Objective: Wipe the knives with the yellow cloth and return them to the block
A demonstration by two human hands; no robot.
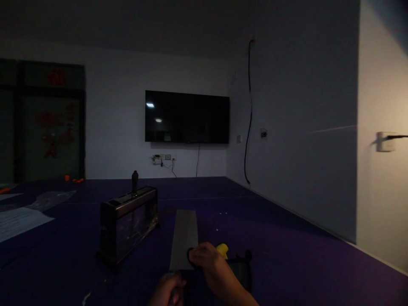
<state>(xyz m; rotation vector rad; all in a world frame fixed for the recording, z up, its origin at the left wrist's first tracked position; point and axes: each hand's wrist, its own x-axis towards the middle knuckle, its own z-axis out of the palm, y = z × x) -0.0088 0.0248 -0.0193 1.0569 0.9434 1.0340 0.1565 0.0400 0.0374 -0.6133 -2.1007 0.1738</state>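
- Extending away from the viewer, a long grey panel (184, 233) is at the lower middle of the view, over the purple bench (296, 267); whether its near end rests on the surface or is lifted cannot be told.
- At the panel's near right edge, the right hand (208, 258) has its fingers curled around a dark rounded piece (190, 256). What the piece is, and whether it is fixed to the panel, is too dim to tell.
- At the near left corner, the left hand (169, 290) has bent fingers; I cannot tell whether they grip the panel or something small and dark beneath them.
- For good handling, the left hand would best brace that corner while the right applies gentle, even pressure, so that the panel neither twists nor skids. More light would probably help with lining up the edge.
- Just beyond the right hand is a yellow object (222, 250), with a dark framed item (242, 268) beside the forearm. Both seem close enough to snag an elbow or sleeve, so a wider gap would be safer.
- Left of the panel, apart from it, stands a dark upright appliance (137, 225) with a knobbed handle (134, 182) on top.
- Farther left lie printed paper (22, 223) and clear plastic (52, 199).
- On the far wall hangs a dark television (188, 117).
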